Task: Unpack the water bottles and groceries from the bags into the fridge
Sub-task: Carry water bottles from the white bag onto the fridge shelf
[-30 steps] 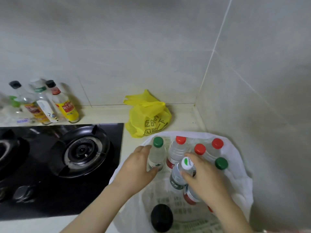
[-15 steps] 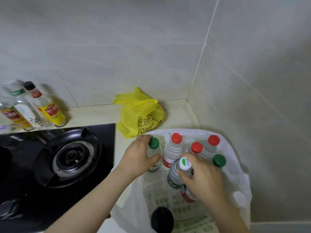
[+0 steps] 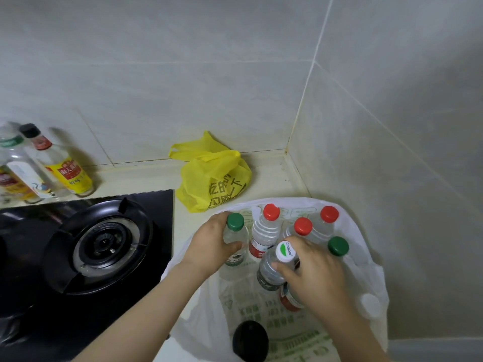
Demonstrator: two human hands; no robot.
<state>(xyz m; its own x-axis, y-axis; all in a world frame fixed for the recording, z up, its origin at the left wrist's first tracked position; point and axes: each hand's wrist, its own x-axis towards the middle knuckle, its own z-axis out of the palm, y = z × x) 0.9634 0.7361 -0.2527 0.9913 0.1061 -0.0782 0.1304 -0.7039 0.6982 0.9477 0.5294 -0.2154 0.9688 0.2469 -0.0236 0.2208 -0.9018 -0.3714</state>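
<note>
Two grips: left hand [image 3: 211, 246] round green-capped bottle [image 3: 235, 222], right hand [image 3: 313, 278] round white-capped bottle [image 3: 269, 267], both bodies part-hidden.

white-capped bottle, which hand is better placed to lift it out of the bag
Right. The right hand grips the white-capped bottle below its cap, while the left hand holds a green-capped bottle at the white bag's left side.

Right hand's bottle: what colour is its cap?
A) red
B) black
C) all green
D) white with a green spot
D: the right hand grips the white-capped bottle, whose cap is white with a green mark; the left hand grips a green-capped bottle.
</note>
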